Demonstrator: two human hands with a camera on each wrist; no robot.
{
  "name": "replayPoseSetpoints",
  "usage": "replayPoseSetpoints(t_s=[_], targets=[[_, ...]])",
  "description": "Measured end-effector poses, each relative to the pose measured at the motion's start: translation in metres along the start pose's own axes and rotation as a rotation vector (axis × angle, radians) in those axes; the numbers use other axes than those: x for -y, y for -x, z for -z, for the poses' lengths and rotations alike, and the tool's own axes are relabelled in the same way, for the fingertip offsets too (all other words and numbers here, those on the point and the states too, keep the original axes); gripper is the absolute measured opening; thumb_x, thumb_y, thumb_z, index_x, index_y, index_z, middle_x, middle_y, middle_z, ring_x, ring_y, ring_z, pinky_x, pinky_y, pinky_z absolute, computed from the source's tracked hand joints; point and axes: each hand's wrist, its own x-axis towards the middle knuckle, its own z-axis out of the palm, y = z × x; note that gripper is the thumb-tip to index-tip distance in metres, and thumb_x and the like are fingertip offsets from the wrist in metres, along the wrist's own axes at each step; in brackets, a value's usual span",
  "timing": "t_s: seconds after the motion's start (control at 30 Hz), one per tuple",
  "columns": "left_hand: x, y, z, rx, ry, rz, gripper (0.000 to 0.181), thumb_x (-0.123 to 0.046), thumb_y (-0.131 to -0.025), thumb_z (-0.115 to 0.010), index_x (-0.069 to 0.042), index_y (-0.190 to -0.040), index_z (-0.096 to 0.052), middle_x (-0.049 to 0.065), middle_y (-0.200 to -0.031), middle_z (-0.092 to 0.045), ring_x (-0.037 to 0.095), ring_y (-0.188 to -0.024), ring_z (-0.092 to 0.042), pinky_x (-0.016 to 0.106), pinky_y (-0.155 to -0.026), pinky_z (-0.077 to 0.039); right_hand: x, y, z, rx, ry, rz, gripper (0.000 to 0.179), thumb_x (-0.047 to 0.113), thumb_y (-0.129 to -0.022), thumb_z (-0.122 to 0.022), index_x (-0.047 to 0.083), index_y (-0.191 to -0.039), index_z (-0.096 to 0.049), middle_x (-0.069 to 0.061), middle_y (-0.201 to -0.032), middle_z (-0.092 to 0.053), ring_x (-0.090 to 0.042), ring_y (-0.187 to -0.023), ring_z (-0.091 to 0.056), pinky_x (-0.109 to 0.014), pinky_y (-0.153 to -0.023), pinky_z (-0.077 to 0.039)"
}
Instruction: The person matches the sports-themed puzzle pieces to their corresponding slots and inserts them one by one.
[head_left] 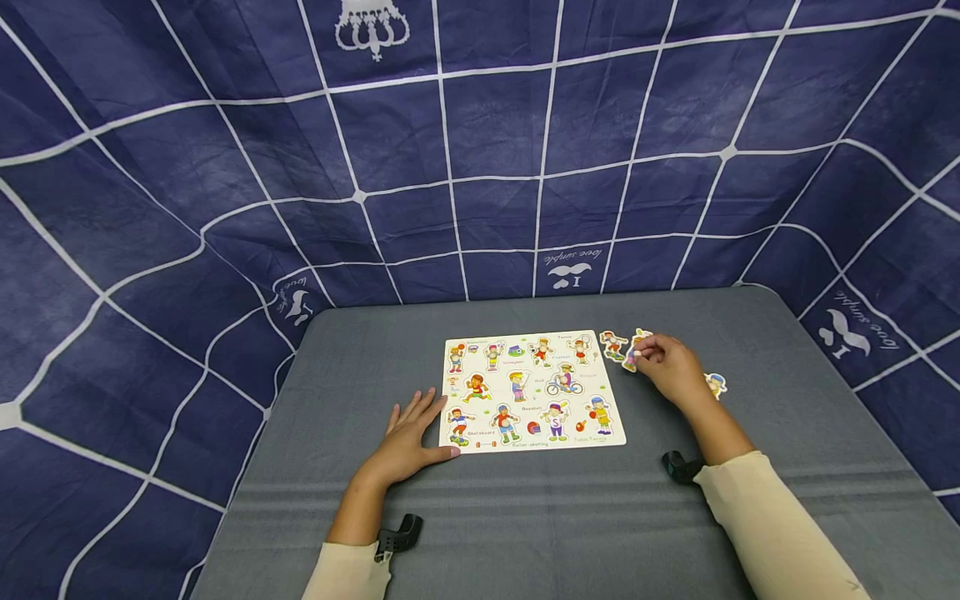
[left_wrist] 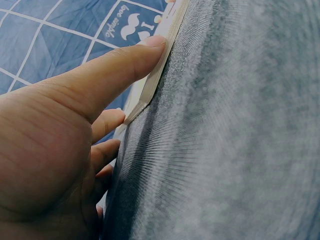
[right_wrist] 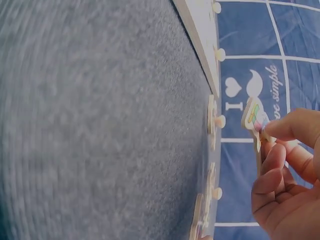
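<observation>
A pale wooden peg puzzle board [head_left: 602,375] with printed sports figures lies flat on the table. My left hand [head_left: 405,446] rests at its lower left corner, fingers spread; the thumb [left_wrist: 145,52] lies along the front edge in the left wrist view. Right of the board, my right hand [head_left: 670,367] pinches a figure-shaped puzzle piece [right_wrist: 251,115] between thumb and fingers, raised above the cloth in the right wrist view. Another puzzle piece [head_left: 612,343], a child in red, lies between the board and that hand. A blue-capped piece [head_left: 716,384] is partly hidden behind the right wrist.
Grey cloth [head_left: 525,517] covers the table. Dark blue curtains [head_left: 495,133] with white lines hang behind it and at both sides. Each wrist wears a black strap, such as the left strap [head_left: 400,535]. Small round pegs [right_wrist: 220,121] stick up from the pieces.
</observation>
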Motion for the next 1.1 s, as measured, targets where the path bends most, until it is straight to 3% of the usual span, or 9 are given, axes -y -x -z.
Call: replayPoseSetpoints(t_s=[0.43,0.87,1.1], targets=[[0.000,0.000,0.001,0.010,-0.002,0.003,0.098,-0.052,-0.081,-0.081,-0.021,-0.160,-0.033,0.005,-0.171,-0.019,0.031,-0.160,-0.007,0.061,-0.126,0.004,0.012,0.003,-0.008,-0.013,-0.016,0.037,0.012,0.009,-0.089,-0.073,0.002,-0.099,-0.071,-0.013,-0.090,-0.067,0.000,-0.067,-0.048,-0.017,-0.059,-0.039],[-0.001,0.001,0.002,0.017,-0.003,0.008,0.098,-0.051,-0.081,-0.081,-0.021,-0.161,-0.031,0.005,-0.171,-0.018,0.031,-0.160,-0.006,0.061,-0.126,0.005,0.026,0.005,-0.022,0.044,-0.054,0.050,0.013,0.008,-0.090,-0.072,0.003,-0.102,-0.070,-0.010,-0.087,-0.063,-0.009,-0.069,-0.049,-0.021,-0.059,-0.040],[-0.002,0.001,0.001,0.013,-0.001,0.006,0.098,-0.051,-0.081,-0.081,-0.021,-0.161,-0.032,0.005,-0.171,-0.019,0.031,-0.160,-0.007,0.061,-0.126,0.004,0.039,0.006,-0.032,0.080,-0.075,0.054,0.014,0.007,-0.091,-0.072,0.004,-0.104,-0.070,-0.011,-0.094,-0.061,-0.012,-0.072,-0.051,-0.020,-0.060,-0.041]])
